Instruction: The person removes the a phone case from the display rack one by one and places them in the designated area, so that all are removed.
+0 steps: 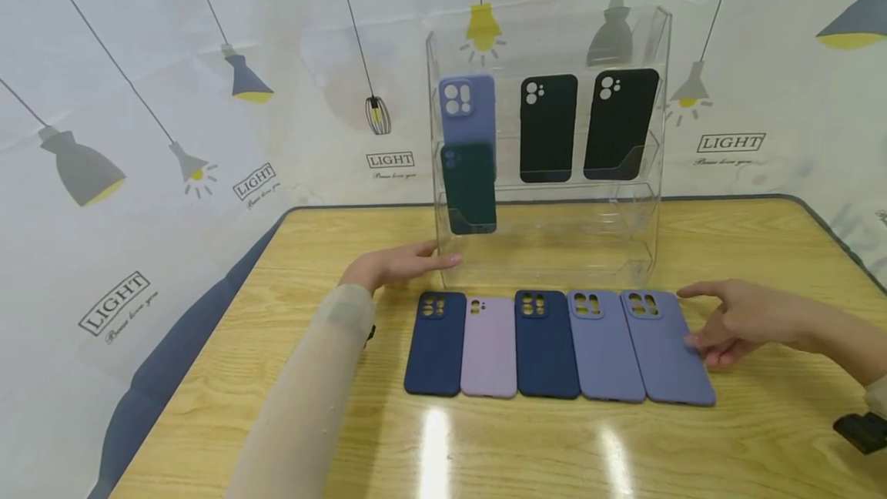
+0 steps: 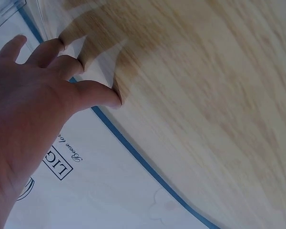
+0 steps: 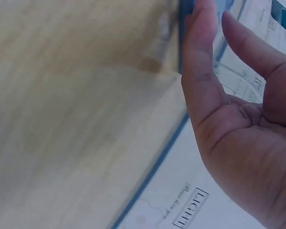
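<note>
My left hand [image 1: 405, 262] touches the lower left edge of a clear acrylic display stand [image 1: 547, 252], its fingers spread in the left wrist view. At the right end of a row of phone cases, my right hand [image 1: 748, 322] rests against the right edge of a periwinkle phone case [image 1: 668, 360]. Its index finger stretches to the top corner and its thumb touches the side. To the left lie another periwinkle case [image 1: 606, 360], a navy case [image 1: 546, 356], a pale pink case [image 1: 489, 349] and a second navy case [image 1: 435, 353], camera cutouts toward the stand.
On the stand's tiers are two black phone cases [image 1: 547, 125], a periwinkle case [image 1: 467, 118] and a dark green case [image 1: 470, 187] overlapping it from below. The wooden table [image 1: 554, 453] meets a lamp-patterned cloth [image 1: 312, 137] behind the stand.
</note>
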`<action>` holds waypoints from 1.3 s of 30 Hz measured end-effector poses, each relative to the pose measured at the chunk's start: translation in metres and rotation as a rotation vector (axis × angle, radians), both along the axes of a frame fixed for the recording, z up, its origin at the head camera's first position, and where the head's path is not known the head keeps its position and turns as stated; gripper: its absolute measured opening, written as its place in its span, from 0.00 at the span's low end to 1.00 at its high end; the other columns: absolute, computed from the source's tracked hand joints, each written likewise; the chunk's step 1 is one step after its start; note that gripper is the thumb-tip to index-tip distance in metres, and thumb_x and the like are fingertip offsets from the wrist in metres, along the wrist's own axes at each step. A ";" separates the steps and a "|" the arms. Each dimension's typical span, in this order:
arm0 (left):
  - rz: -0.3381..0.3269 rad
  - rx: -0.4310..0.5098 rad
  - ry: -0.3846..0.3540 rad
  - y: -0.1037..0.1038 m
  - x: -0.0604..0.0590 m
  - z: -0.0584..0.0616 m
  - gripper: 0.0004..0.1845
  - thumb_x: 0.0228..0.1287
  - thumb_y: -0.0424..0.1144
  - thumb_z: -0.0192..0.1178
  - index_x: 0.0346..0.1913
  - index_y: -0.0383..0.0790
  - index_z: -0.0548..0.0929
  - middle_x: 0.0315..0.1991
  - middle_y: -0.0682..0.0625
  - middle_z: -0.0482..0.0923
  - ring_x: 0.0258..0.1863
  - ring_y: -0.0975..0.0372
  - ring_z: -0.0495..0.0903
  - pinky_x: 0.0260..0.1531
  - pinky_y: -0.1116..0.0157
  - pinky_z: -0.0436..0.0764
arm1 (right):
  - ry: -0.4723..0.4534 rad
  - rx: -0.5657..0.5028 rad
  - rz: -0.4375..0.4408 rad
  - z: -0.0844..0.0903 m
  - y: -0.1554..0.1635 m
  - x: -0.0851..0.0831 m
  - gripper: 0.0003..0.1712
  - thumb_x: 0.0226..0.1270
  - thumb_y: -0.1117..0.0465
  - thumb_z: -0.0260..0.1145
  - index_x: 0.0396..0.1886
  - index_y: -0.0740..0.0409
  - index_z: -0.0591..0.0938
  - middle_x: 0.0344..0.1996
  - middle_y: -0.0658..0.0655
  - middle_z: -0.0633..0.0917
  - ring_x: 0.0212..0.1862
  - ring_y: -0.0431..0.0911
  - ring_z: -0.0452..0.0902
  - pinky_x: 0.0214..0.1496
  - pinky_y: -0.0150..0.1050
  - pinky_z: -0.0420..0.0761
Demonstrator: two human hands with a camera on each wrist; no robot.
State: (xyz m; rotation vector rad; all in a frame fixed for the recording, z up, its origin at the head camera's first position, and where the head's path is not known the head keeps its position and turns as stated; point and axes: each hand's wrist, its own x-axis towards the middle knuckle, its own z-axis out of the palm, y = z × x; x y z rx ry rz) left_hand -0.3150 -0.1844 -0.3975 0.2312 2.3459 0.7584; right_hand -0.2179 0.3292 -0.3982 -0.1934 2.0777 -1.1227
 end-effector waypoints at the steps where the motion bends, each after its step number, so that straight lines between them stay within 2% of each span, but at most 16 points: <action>1: -0.001 0.001 -0.001 0.000 0.000 0.000 0.64 0.60 0.86 0.51 0.89 0.55 0.41 0.90 0.51 0.40 0.89 0.50 0.42 0.86 0.40 0.50 | 0.008 0.002 0.004 0.003 0.000 -0.001 0.60 0.73 0.65 0.70 0.82 0.79 0.36 0.35 0.62 0.91 0.36 0.50 0.88 0.43 0.46 0.92; 7: 0.009 0.002 -0.011 0.000 0.000 -0.002 0.65 0.59 0.87 0.51 0.89 0.56 0.41 0.90 0.52 0.39 0.89 0.50 0.41 0.86 0.40 0.49 | 0.070 0.083 0.032 0.031 -0.006 -0.013 0.56 0.73 0.66 0.67 0.83 0.77 0.39 0.40 0.58 0.90 0.40 0.48 0.88 0.47 0.45 0.92; 15: 0.020 -0.003 -0.017 -0.001 0.001 -0.003 0.65 0.58 0.88 0.51 0.89 0.57 0.42 0.90 0.52 0.40 0.89 0.51 0.41 0.86 0.40 0.49 | 0.153 0.192 0.082 0.082 -0.023 -0.029 0.57 0.75 0.58 0.71 0.85 0.72 0.44 0.43 0.56 0.91 0.45 0.49 0.89 0.51 0.43 0.92; 22: 0.013 -0.001 -0.019 0.000 0.002 -0.002 0.65 0.57 0.88 0.51 0.89 0.57 0.41 0.90 0.52 0.39 0.90 0.51 0.40 0.86 0.40 0.48 | 0.253 0.209 0.122 0.116 -0.040 -0.045 0.45 0.76 0.63 0.66 0.85 0.66 0.55 0.54 0.59 0.90 0.50 0.50 0.89 0.52 0.43 0.92; 28: 0.010 0.005 -0.016 0.000 0.001 0.000 0.65 0.59 0.87 0.51 0.89 0.57 0.40 0.90 0.52 0.39 0.90 0.51 0.39 0.86 0.40 0.48 | 0.356 0.185 0.138 0.134 -0.076 -0.060 0.44 0.78 0.59 0.68 0.85 0.57 0.58 0.59 0.65 0.87 0.51 0.51 0.90 0.52 0.46 0.92; 34: 0.008 0.005 -0.011 0.000 0.001 0.000 0.64 0.60 0.87 0.51 0.89 0.57 0.41 0.90 0.52 0.40 0.89 0.50 0.41 0.86 0.40 0.49 | 0.392 0.141 0.129 0.143 -0.120 -0.074 0.49 0.78 0.62 0.67 0.89 0.44 0.52 0.62 0.66 0.84 0.50 0.50 0.90 0.51 0.47 0.92; 39: 0.010 0.018 -0.010 0.000 0.002 0.000 0.63 0.61 0.86 0.51 0.89 0.56 0.40 0.90 0.51 0.39 0.89 0.49 0.43 0.86 0.40 0.50 | 0.414 0.119 0.139 0.150 -0.156 -0.085 0.53 0.78 0.59 0.69 0.89 0.37 0.47 0.66 0.68 0.83 0.48 0.50 0.91 0.52 0.49 0.92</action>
